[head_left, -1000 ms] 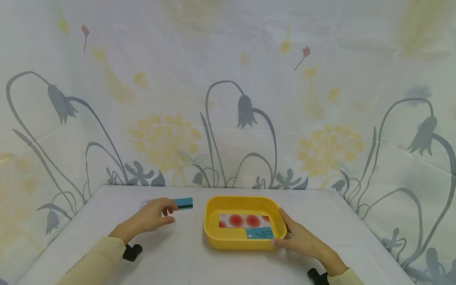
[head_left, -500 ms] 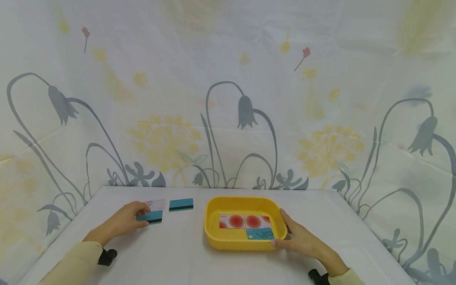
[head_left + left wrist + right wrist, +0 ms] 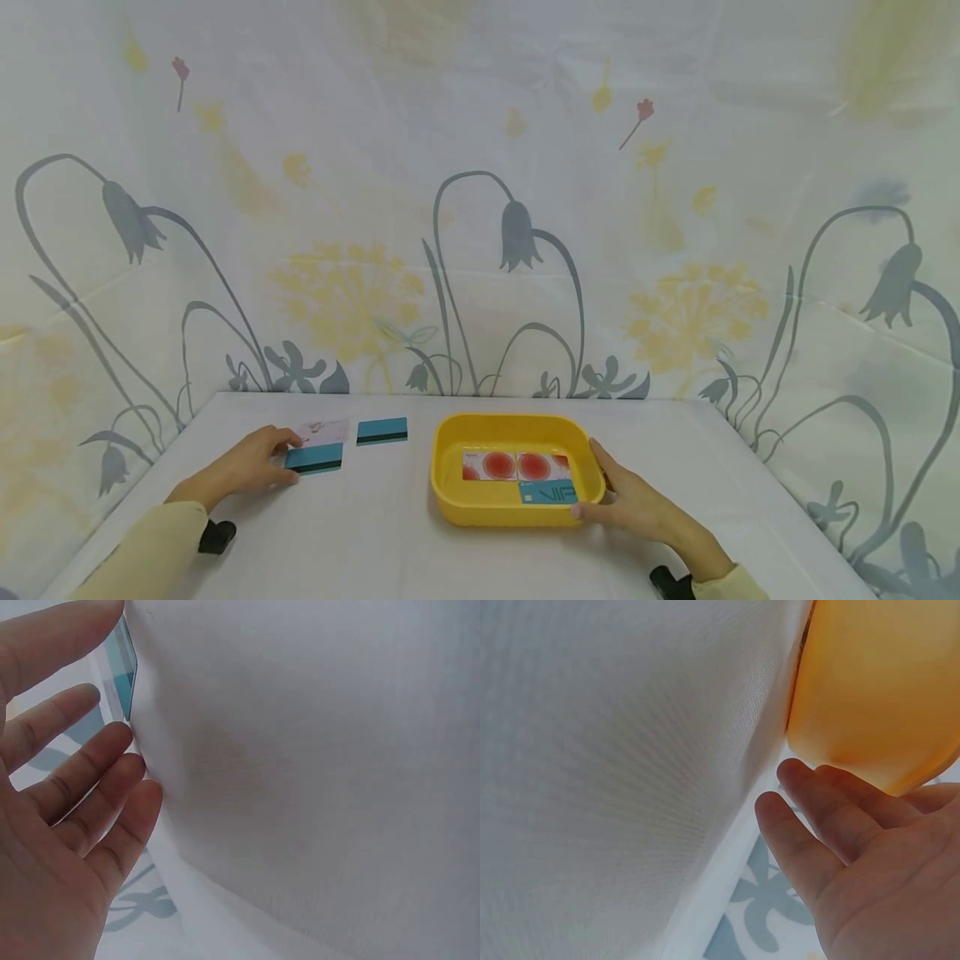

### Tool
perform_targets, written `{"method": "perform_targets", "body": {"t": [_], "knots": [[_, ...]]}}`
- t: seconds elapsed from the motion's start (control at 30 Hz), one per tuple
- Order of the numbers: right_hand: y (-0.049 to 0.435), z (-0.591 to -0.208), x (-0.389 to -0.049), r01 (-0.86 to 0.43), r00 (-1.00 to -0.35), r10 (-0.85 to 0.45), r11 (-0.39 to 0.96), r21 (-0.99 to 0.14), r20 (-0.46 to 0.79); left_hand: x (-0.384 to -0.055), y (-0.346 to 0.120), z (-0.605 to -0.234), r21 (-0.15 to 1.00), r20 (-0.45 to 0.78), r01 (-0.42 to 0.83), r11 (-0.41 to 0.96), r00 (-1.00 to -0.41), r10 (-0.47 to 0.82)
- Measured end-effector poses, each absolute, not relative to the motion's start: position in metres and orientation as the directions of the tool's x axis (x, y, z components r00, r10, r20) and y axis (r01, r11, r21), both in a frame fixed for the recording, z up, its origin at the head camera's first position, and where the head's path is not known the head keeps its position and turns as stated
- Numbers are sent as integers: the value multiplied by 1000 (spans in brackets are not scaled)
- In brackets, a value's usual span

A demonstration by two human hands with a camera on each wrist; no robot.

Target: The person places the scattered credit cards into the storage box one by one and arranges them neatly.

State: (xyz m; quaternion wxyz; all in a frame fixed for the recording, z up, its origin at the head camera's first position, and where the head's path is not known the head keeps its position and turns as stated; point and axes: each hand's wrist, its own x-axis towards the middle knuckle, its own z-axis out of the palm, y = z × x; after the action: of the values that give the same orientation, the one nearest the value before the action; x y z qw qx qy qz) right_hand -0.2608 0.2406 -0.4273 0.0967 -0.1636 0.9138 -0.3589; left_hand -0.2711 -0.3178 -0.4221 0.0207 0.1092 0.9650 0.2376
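Note:
In the head view my left hand [image 3: 251, 462] is at the left edge of a blue card with a black stripe [image 3: 315, 458] that lies flat on the table. Its index finger and thumb straddle that edge; in the left wrist view the fingers [image 3: 112, 802] are loosely extended, with the card partly hidden behind them. My right hand [image 3: 637, 500] holds a yellow plastic basin [image 3: 506, 512] at its right front corner, thumb at the front rim and fingers along the right side. Inside lie two white cards with red circles [image 3: 497, 466] and a blue VIP card [image 3: 547, 492].
A pale pinkish card [image 3: 326, 431] lies just behind the blue card, and a second blue striped card [image 3: 382, 431] to its right. The white table [image 3: 360, 533] ends at a flower-printed curtain [image 3: 480, 250] behind.
My left hand has moved left and toward me from above the cards, uncovering the near blue card and the pale one. Over the last half second its fingers drew off the card. The right hand stays put.

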Motion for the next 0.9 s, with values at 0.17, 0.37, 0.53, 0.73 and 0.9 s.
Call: {"method": "perform_targets", "body": {"t": [0.17,0.37,0.53,0.73,0.9], "knots": [[240,-427,-260,-223,-928,-366,686,-693,-64,-273,-318,-422,452,-5,184,873,-978,209],[241,-427,-261,-230,-929,-365,696,-680,-60,-277,-316,-422,447,-19,169,879,-980,198],[242,-427,-261,-244,-925,-377,691,-681,-51,-279,-314,-421,448,-39,145,882,-983,182],[242,-428,-261,-247,-921,-386,680,-691,-50,-283,-312,-422,475,-67,103,874,-986,153],[241,-427,-261,-237,-925,-377,683,-691,-55,-287,-311,-422,481,-67,117,869,-983,170]]}}
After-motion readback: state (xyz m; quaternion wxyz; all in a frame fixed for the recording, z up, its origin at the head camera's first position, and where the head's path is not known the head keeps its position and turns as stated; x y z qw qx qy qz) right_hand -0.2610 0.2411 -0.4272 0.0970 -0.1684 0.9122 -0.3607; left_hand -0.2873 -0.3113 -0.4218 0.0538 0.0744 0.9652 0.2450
